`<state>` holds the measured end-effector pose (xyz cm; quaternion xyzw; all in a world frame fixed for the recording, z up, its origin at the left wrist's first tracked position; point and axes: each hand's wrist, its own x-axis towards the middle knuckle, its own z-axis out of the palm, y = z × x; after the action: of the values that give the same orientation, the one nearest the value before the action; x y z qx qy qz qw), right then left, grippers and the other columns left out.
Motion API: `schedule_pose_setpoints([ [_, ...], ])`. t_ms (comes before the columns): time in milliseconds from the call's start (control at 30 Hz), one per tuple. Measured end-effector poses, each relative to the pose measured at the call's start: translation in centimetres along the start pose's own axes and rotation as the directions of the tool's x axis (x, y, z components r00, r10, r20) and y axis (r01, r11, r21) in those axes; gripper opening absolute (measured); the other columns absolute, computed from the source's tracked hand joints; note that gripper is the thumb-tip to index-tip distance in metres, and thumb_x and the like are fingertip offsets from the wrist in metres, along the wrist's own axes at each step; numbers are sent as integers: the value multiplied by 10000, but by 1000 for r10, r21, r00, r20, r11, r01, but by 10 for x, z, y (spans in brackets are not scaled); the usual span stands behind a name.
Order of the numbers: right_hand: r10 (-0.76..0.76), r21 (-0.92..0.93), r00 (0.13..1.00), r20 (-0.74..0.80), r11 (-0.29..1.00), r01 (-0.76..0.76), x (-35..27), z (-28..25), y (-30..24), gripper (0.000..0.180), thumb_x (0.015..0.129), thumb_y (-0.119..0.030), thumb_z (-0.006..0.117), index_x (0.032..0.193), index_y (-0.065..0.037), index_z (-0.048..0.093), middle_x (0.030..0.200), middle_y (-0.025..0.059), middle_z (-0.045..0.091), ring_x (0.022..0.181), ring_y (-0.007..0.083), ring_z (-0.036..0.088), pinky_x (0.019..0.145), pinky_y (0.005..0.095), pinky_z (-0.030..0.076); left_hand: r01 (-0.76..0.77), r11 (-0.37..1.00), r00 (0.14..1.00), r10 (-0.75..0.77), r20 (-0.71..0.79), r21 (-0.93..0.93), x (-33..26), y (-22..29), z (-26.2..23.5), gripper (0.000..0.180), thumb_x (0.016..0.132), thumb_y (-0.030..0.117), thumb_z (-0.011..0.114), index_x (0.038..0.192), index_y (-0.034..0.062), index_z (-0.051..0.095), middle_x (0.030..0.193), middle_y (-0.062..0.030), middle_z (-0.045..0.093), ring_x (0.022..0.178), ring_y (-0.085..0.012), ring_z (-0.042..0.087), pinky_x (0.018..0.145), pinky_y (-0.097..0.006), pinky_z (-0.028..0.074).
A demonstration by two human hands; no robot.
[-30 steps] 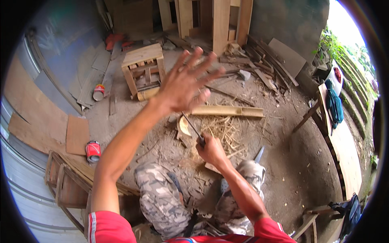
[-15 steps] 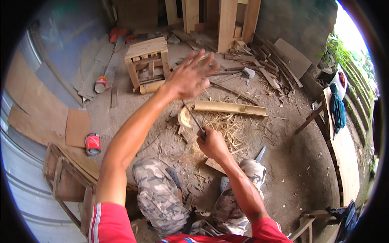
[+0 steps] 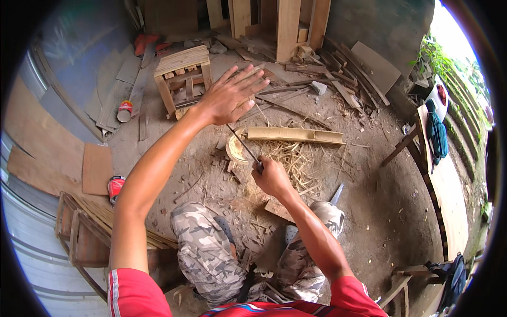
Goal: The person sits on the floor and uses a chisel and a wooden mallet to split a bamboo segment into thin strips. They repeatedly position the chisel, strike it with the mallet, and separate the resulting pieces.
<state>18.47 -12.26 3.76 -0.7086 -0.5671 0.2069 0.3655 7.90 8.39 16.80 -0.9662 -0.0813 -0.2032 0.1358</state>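
Evidently firm on the right, free on the left: hand tool inspected

From where I stand, the right hand point(image 3: 273, 177) is clenched around the dark handle of a long, thin tool point(image 3: 244, 143), its shaft slanting up and away to the left. The left hand point(image 3: 227, 100) is raised, fingers extended, grasping nothing that I can see; the tool's tip ends just below it, and I cannot tell whether they touch.

Beneath the tool lies a pale curved piece point(image 3: 236, 147), with a split bamboo length point(image 3: 293, 134) to its right and loose shavings point(image 3: 288, 161) below that. Both camouflage-clad knees point(image 3: 206, 238) are near, and a pointed blade point(image 3: 337, 194) lies by the right one.

My judgement on good handling: the fist should stay snug, the wrist straight, the shaft directed away from the legs, and the free palm well off the tip.

Farther out stand a slatted wooden stool point(image 3: 182, 58) and, to its left, a red-labelled can point(image 3: 124, 111)
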Motion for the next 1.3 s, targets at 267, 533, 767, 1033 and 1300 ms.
schedule_pose_setpoints([
  [267, 10, -4, 1000, 19, 1000, -10, 3, -3, 3, 165, 861, -156, 617, 913, -1, 604, 684, 204, 641, 647, 364, 662, 645, 446, 506, -27, 982, 939, 90, -333, 188, 29, 19, -69, 558, 1034, 519, 280, 1537, 285, 330, 1599, -7, 325, 1514, -255, 187, 1254, -478, 37],
  [533, -7, -25, 999, 53, 1000, 8, 5, -6, 2, 218, 834, -171, 624, 928, 26, 622, 809, 281, 671, 802, 459, 665, 762, 513, 534, 74, 982, 991, -53, -120, 174, 2, 0, -8, 558, 1035, 403, 274, 1577, 402, 141, 1669, 62, 55, 1540, -253, -15, 1248, -495, -6],
  [767, 26, -81, 997, 75, 997, -20, -2, 6, 8, 162, 850, -133, 607, 946, -5, 629, 751, 228, 676, 725, 379, 692, 689, 460, 543, 138, 974, 968, -93, -235, 182, -28, -2, 21, 571, 1028, 363, 307, 1584, 340, 181, 1668, 20, 105, 1537, -297, -5, 1241, -520, 12],
  [1033, 52, -68, 997, 54, 997, -48, 10, -11, 27, 252, 825, -201, 628, 950, 15, 660, 831, 265, 696, 834, 419, 695, 813, 488, 553, -198, 980, 973, 193, 124, 27, -46, 3, -21, 251, 928, 264, 558, 1062, 101, 693, 1104, -89, 698, 1088, -246, 633, 1055, -442, 446],
  [1300, 46, -300, 993, 106, 954, -13, 16, -22, 17, 295, 845, -313, 626, 876, -31, 710, 776, 234, 690, 736, 394, 695, 739, 478, 566, -379, 920, 921, 364, 141, 99, -83, -14, -17, 269, 717, 194, 778, 941, 103, 658, 968, -22, 588, 975, -225, 590, 855, -381, 511],
])
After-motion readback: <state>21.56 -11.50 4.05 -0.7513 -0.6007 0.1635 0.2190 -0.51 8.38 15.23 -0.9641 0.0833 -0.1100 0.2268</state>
